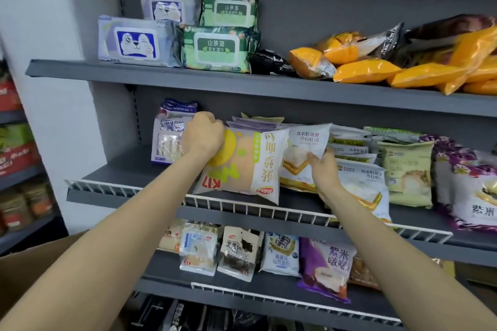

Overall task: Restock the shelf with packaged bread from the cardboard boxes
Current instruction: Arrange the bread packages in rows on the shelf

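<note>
The bread packet (242, 166), white with a yellow-green disc and upside-down red lettering, stood on the middle shelf (113, 191) just behind its white wire front rail (258, 208), leaning back against a row of purple-topped packets (252, 123). The left hand (203, 137) gripped the packet's upper left corner, fingers curled over the top edge. Just to its right, touching it, stood a white sandwich-toast packet (306, 153); the right hand (324, 166) held this one at its lower right side, thumb across the front face and the fingers behind, where they could not be seen. The two hands were well apart, each on its own packet.

Toward the left end of the middle shelf stood a purple-and-white packet (168, 140), partly hidden by the left hand. Toward the right end sat more white packets (360, 183), a pale green one (406, 172) and a purple flowered bag (470, 188).

On the top shelf (161, 76) lay wet-wipe packs, blue-and-white (134, 40) at the left end and green (217, 48) beside them, then orange bags (376, 70) heaped toward the right end. The bottom shelf (166, 287) carried small bread packets along its front, among them a purple one (325, 263). A cardboard box (35, 258) showed at the lower left, beneath the left forearm.
</note>
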Demonstrator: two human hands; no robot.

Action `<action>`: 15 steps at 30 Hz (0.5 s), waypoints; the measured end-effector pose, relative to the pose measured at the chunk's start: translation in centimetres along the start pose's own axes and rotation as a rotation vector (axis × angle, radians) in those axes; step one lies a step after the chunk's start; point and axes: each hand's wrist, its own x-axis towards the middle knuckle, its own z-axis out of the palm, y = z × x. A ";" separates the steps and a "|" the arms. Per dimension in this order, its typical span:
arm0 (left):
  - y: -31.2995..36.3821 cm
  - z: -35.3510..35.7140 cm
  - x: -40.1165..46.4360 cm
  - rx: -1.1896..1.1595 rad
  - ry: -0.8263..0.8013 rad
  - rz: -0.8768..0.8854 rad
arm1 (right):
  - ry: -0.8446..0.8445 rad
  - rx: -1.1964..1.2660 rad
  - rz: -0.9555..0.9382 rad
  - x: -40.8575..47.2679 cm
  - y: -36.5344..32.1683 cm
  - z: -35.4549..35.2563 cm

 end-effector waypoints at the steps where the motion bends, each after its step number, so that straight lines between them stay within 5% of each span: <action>1: 0.0 0.1 0.3 0.004 0.008 -0.002 | 0.005 -0.059 0.000 0.5 0.3 0.2; 7: -0.4 1.1 0.7 0.040 0.010 -0.004 | 0.078 -0.716 -0.353 1.1 3.2 1.3; 11: -0.5 1.7 0.5 0.036 0.006 -0.017 | 0.126 -0.872 -0.402 1.3 3.5 1.8; 13: -0.4 1.8 0.3 0.025 -0.004 -0.036 | 0.115 -0.814 -0.467 1.2 2.4 2.2; 15: -0.5 1.7 0.4 -0.019 -0.008 -0.069 | -0.055 -0.438 -0.396 0.4 0.5 2.5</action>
